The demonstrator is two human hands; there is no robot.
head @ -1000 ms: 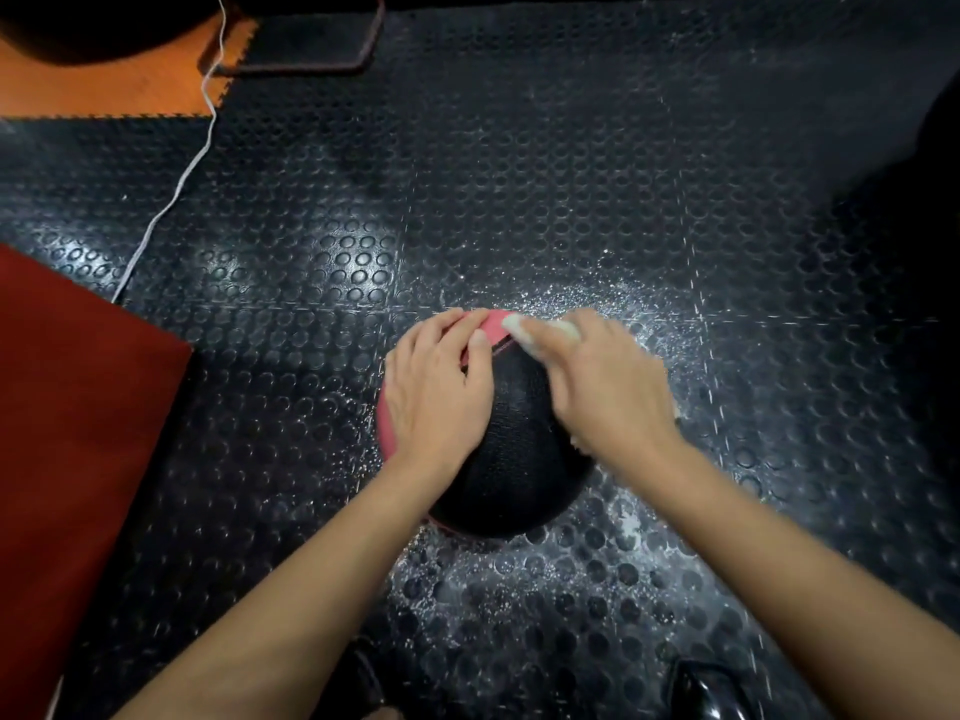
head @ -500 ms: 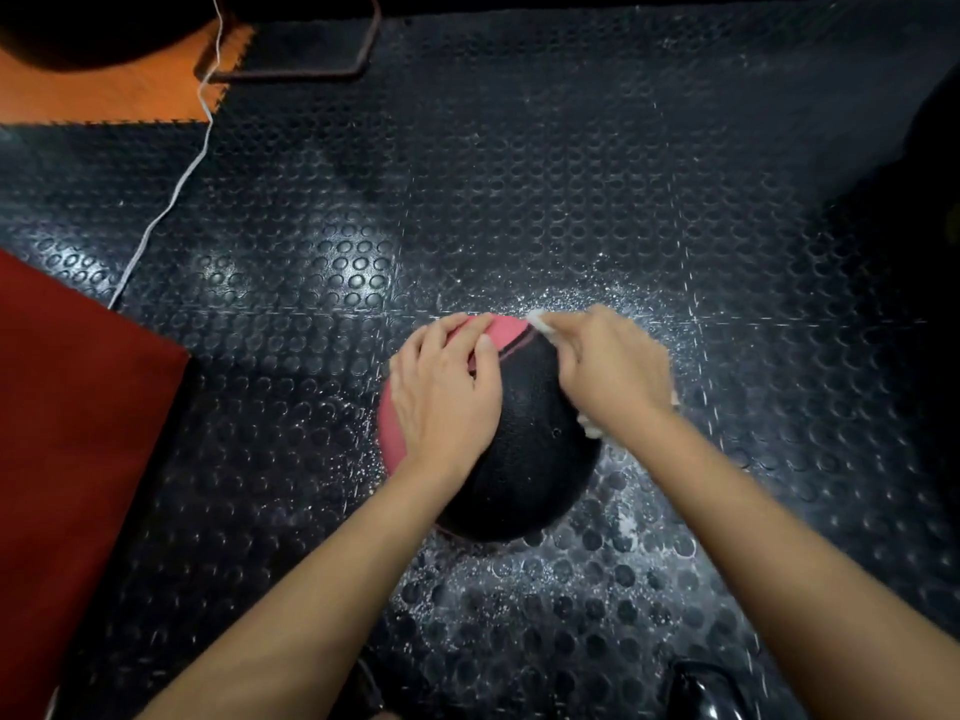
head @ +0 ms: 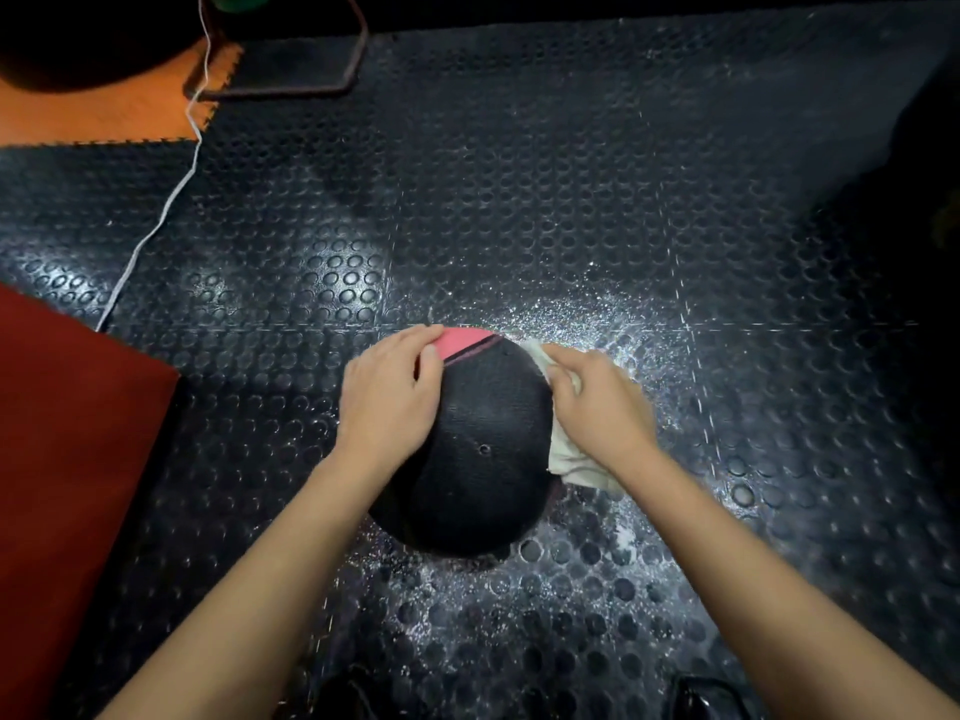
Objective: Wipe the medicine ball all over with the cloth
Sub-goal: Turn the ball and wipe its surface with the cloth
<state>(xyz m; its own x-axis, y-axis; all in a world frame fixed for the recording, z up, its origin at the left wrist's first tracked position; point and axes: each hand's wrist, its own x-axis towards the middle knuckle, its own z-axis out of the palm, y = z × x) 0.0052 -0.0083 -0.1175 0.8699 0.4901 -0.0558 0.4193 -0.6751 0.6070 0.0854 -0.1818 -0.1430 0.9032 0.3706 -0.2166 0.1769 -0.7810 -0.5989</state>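
A: Where was the round black-and-pink textured rubber medicine ball [head: 483, 444]?

B: On the black studded rubber floor mat [head: 519, 200], just in front of you, between your hands. Your left hand [head: 389, 397] lay flat on its left side, fingers together, reaching the pink panel.

A: And the other?

B: Your right hand [head: 597, 402] clutched the crumpled off-white cloth [head: 571, 459] against the right flank. I'd have pressed firmly, braced with the left, and rolled the ball to reach the underside. White specks dusted the mat beyond.

The right hand [head: 597, 402] hides most of the cloth [head: 571, 462] (its fingertips too, behind the medicine ball [head: 483, 449]).
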